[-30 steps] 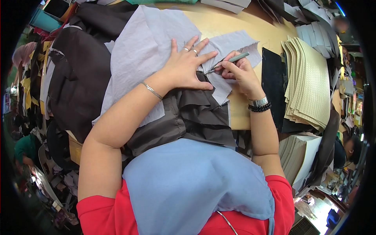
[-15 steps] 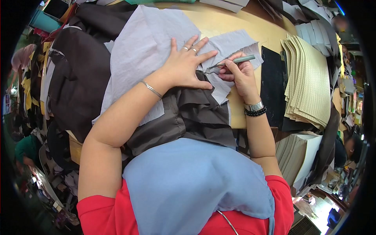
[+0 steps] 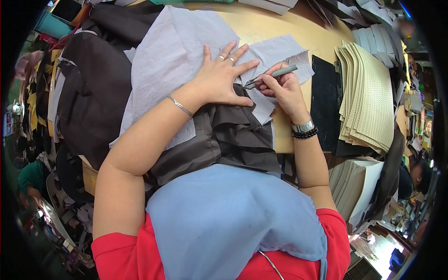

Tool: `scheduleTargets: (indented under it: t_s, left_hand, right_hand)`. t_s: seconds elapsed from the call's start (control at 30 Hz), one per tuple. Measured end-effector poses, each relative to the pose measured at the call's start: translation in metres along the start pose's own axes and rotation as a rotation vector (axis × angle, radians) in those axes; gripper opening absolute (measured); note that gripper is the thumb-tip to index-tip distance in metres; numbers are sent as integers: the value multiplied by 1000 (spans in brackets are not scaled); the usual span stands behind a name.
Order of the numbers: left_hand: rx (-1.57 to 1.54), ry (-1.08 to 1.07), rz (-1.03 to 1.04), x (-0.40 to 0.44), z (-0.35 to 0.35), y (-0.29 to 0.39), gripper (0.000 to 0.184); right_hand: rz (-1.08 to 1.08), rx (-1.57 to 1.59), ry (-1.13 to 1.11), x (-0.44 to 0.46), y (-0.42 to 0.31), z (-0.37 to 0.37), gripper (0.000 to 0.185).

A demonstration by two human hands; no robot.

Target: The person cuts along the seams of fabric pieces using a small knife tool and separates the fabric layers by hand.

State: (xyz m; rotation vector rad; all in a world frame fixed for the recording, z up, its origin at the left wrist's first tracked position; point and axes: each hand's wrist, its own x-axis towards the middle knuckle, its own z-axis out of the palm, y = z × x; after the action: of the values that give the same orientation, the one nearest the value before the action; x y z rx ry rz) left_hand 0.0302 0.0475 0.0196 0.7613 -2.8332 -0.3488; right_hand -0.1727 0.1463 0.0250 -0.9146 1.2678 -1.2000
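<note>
My left hand [image 3: 225, 77] lies spread on the light grey fabric [image 3: 163, 60], its thumb on the edge of the dark brown fabric [image 3: 233, 135]. In my right hand [image 3: 282, 88] is a slim tool with a grey-green handle [image 3: 283, 71] and a thin metal end. That end touches the fabric just right of my left hand, between thumb and index finger, where the dark and light layers meet. The dark fabric lies in folds down to the blue apron [image 3: 233, 210].
Textured cream sheets [image 3: 366, 98] are stacked at the right beside a black panel [image 3: 324, 102]. Below them stands another pile of sheets [image 3: 350, 186]. Dark cloth [image 3: 93, 93] is heaped at the left. A person in green [image 3: 31, 178] is at the far left.
My right hand has shifted slightly right and then back a little left with the tool, whose angle has changed. My left hand stays in place.
</note>
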Motion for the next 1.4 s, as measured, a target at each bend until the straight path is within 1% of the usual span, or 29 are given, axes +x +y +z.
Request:
scheduleTargets:
  t_s: [0.33, 0.43, 0.57, 0.67, 0.73, 0.83, 0.9, 0.93, 1.03, 1.1, 1.2, 1.3, 1.4]
  left_hand:
    - [-12, -45, -11, 1, -4, 1, 103]
    - [-8, -53, -8, 1, -6, 2, 103]
    - [-27, -65, 10, -4, -9, 2, 104]
    - [-49, -82, 18, -10, -10, 4, 104]
    - [-56, -74, 18, -11, -9, 4, 103]
    - [-57, -86, -48, -7, -13, 11, 100]
    - [-6, 14, 7, 4, -12, 15, 99]
    - [19, 68, 33, 9, -10, 15, 98]
    - [-30, 20, 18, 14, 2, 14, 98]
    - [-2, 11, -34, 11, 1, 13, 100]
    - [16, -4, -63, 9, -1, 14, 104]
    - [14, -10, -70, 9, -2, 16, 105]
    - [9, -6, -75, 8, -2, 16, 105]
  right_hand:
    - [41, -76, -63, 1, -9, -3, 12]
    - [82, 60, -30, 2, -7, -5, 10]
    - [22, 299, 115, -2, -1, -11, 11]
    - [-2, 261, 215, -10, -14, -8, 14]
    - [-19, 236, 217, -15, -10, -11, 12]
    - [-71, 171, 206, -19, 4, -14, 15]
    - [-107, 135, 187, -22, 8, -13, 18]
    - [-85, 120, 201, -22, 7, -13, 18]
    - [-36, 75, 242, -22, 0, -11, 18]
    - [-10, 45, 281, -25, -1, -14, 19]
    - [-10, -4, 267, -27, -4, -22, 19]
    - [-196, -140, 207, -29, -4, -13, 17]
    - [-354, -382, 147, -28, -7, 6, 13]
